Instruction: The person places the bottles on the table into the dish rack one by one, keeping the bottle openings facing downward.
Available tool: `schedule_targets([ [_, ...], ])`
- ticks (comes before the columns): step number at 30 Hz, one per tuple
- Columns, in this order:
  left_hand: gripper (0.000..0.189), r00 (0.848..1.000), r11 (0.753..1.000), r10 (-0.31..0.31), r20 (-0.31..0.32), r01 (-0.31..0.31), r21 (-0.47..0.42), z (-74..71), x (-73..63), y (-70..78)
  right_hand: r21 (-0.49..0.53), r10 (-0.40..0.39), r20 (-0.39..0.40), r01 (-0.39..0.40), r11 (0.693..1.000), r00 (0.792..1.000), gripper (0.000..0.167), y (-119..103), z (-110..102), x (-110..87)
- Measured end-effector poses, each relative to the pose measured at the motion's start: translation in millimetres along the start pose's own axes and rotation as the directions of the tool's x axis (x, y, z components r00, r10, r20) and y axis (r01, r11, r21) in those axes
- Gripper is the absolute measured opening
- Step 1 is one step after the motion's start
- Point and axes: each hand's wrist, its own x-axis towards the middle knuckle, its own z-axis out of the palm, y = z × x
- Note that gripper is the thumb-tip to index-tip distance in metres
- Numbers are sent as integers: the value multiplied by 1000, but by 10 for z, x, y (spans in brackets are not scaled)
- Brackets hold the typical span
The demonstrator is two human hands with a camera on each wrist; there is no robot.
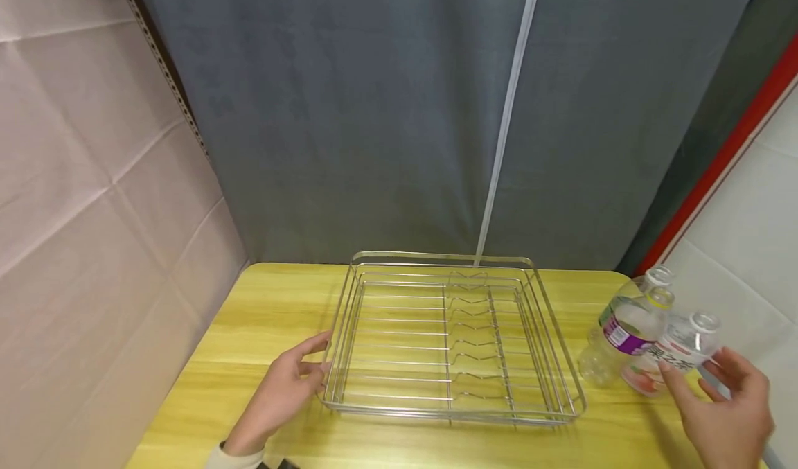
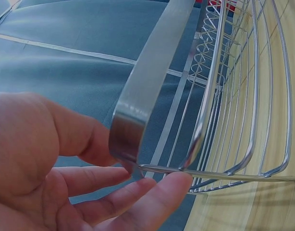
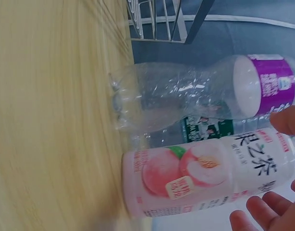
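A wire dish rack [image 1: 405, 379] of shiny metal stands on the wooden table. My left hand [image 1: 285, 389] is at its left side, fingertips touching the near-left corner. In the left wrist view the fingers [image 2: 157, 199] reach the wire below the flat metal band [image 2: 147, 72]. To the right stand several capless plastic bottles. My right hand [image 1: 726, 410] is beside the nearest, a peach tea bottle [image 1: 667, 358], its thumb and fingers spread on either side of the neck end. In the right wrist view the peach-printed label [image 3: 186, 175] shows fully.
Next to the tea bottle is a clear bottle with a purple label [image 1: 626, 330]; behind it stands a bottle with a green label [image 3: 207, 126]. A grey curtain [image 1: 374, 122] closes the back, a pale cloth wall [image 1: 93, 233] the left, and a white panel [image 1: 748, 219] the right.
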Motion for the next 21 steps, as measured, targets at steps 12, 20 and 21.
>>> schedule_targets([
  [12, 56, 1000, 999, -9, -7, 8, -39, 15, -1, -19, 24, 10, 118, -13, 1000, 993, 87, 111, 85, 241],
  [20, 55, 1000, 999, -9, 6, 10, -53, 3, -12, -20, -24, 36, 162, -33, 999, 986, 85, 125, 108, 306],
  [21, 55, 1000, 999, -9, 9, 9, -53, 1, -10, -20, -28, 38, 164, -34, 999, 986, 85, 125, 107, 311],
])
